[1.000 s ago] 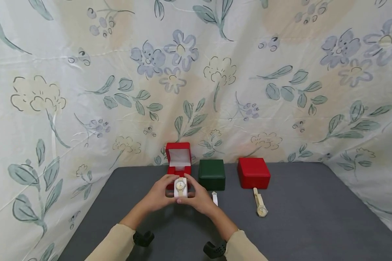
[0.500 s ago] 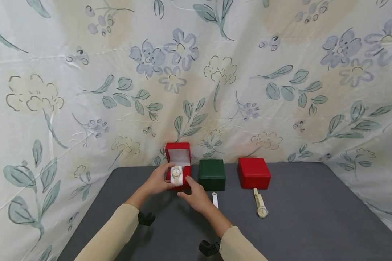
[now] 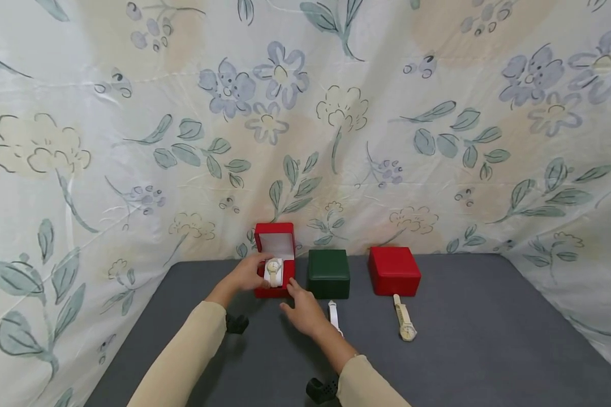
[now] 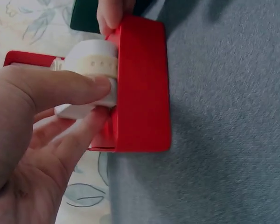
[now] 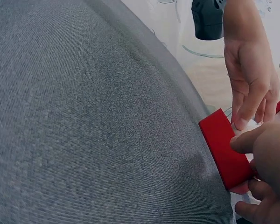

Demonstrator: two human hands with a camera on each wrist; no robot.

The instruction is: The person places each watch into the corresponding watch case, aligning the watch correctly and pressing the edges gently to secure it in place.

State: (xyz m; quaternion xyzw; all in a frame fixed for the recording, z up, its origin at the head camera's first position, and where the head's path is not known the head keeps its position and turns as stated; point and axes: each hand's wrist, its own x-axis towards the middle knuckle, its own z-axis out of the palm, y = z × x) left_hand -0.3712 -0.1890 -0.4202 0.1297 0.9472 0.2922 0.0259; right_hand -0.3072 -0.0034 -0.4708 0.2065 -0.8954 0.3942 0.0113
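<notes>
A cream-strapped wristwatch [image 3: 273, 268] is wrapped round a white cushion [image 4: 91, 49]. My left hand [image 3: 246, 272] holds the cushion by its side, thumb along it and fingers on the opposite face. The cushion sits partly inside a red watch box [image 3: 271, 293], whose lid [image 3: 275, 228] stands up. At the box's right front corner, my right hand [image 3: 305, 308] touches the rim with its fingertips; its fingers are loosely bent. In the right wrist view one right fingertip [image 5: 240, 142] rests on the box's front edge. The cushion's lower end is hidden within the box.
To the right of the open box stand a closed green box [image 3: 328, 274] and a closed red box [image 3: 394, 271]. A white-strapped watch [image 3: 333, 314] lies before the green one, partly behind my right hand. Another cream watch [image 3: 404, 319] lies before the red one. Patterned cloth [image 3: 438, 141] hangs behind.
Both hands held the watch cushion in front of the box. The right hand let go and came to the box's right front corner, while the left moved the cushion back into the box.
</notes>
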